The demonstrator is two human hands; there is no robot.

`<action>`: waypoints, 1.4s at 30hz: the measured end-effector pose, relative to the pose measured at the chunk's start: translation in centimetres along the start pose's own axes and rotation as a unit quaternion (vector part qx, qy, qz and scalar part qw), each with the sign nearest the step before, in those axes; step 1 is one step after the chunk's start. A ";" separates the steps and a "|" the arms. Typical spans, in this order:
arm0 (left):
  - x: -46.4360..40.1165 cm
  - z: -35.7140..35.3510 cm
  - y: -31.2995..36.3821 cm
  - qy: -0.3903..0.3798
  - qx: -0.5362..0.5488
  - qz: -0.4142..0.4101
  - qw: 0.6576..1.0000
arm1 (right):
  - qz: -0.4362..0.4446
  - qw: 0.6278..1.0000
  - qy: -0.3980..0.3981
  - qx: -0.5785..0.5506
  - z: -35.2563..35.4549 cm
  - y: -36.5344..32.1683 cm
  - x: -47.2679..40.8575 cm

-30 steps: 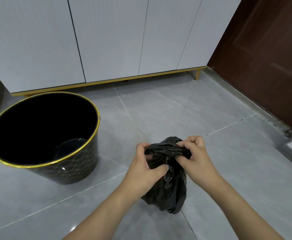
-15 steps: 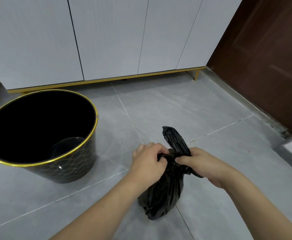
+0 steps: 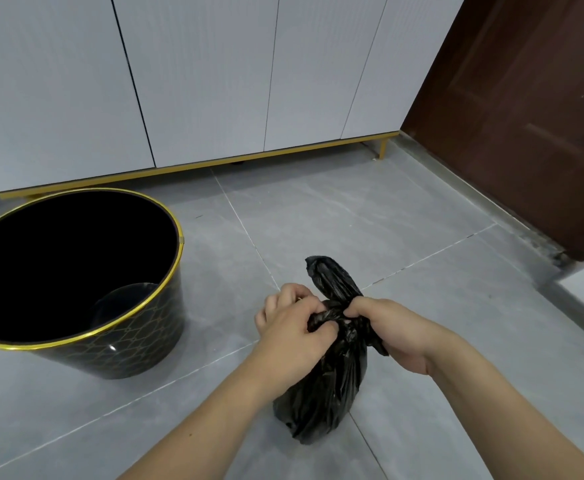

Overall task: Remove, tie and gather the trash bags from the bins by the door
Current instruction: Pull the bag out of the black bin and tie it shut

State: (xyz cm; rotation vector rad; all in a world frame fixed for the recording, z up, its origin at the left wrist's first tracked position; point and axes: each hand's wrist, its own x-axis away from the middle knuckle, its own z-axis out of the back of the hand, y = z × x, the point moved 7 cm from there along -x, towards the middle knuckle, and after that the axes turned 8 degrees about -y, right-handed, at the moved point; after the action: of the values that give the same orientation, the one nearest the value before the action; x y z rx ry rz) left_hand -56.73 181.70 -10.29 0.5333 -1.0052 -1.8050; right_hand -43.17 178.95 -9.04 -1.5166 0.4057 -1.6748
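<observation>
Small crinkled black plastic trash bag at lower centre of frame, body hanging below both hands, bottom apparently resting on grey tiled floor, contact hard to judge. Left hand grips gathered neck, fingers curled round it. Right hand pinches neck from right side, one bag tail upright above fingers. A second ago neck was bunched flat between fists; tail since drawn up, twist tighter. Black gold-rimmed round bin at left, unlined, unchanged.
</observation>
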 end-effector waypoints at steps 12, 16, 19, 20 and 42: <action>1.1 1.5 3.5 0.003 -0.356 -0.251 0.900 | -0.053 0.994 -0.059 0.079 -0.3 0.7 0.3; 0.3 1.7 2.6 0.005 -0.331 -0.208 0.920 | 0.029 0.985 -0.049 0.165 -0.6 -0.7 0.7; 0.0 1.9 1.2 0.023 -0.221 -0.154 0.963 | 0.147 0.880 0.151 0.425 0.3 -1.5 0.6; 0.0 1.9 0.8 0.026 -0.185 -0.136 0.973 | 0.192 0.849 0.198 0.450 0.2 -1.7 0.9; 0.4 2.6 -1.7 0.120 -0.156 -0.047 0.979 | 0.124 0.973 -0.107 -0.162 -2.0 0.5 -1.4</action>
State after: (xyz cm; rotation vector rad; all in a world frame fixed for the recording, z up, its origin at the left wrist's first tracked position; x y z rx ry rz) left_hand -59.72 182.70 -10.17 0.5937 -0.5276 -1.8839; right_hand -44.92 179.16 -10.73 -1.7778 0.7466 -1.2791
